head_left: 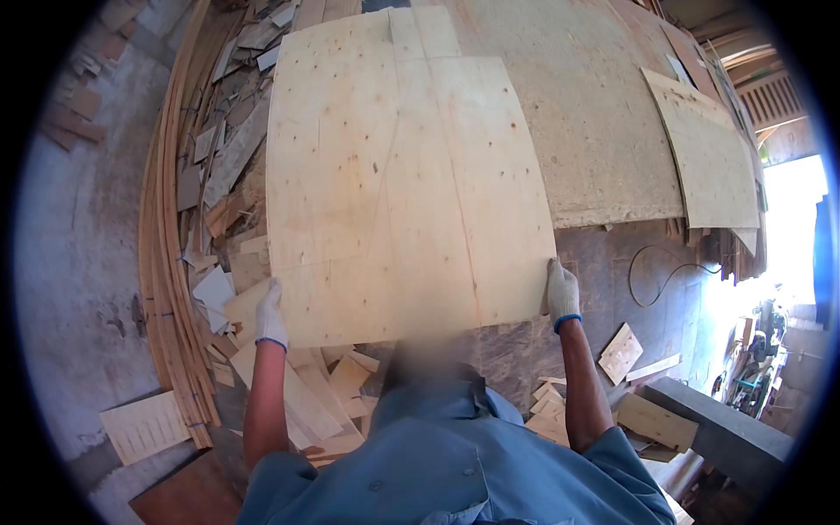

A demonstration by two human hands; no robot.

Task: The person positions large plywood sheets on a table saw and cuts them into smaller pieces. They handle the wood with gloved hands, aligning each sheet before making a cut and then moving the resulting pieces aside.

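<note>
A large pale plywood sheet (350, 184), dotted with small knots, spans the middle of the view in front of me. My left hand (270, 315), in a white knit glove with a blue cuff, grips its near left corner. At the near right corner my right hand (563, 295), gloved the same way, is closed on the edge. Both thumbs lie along the sides; the fingers underneath are hidden. Beyond my hands, the sheet's far part overlaps another pale plywood piece (433, 31) and a broad tan board (586, 122). Whether it rests on them fully I cannot tell.
Long wooden strips (164, 254) run along the left, beside heaped board scraps (232, 166). Offcuts (319, 394) litter the floor near me. A smaller plywood panel (704, 153) lies at the right. A grey beam (722, 433) and a looped cable (643, 280) are at the lower right.
</note>
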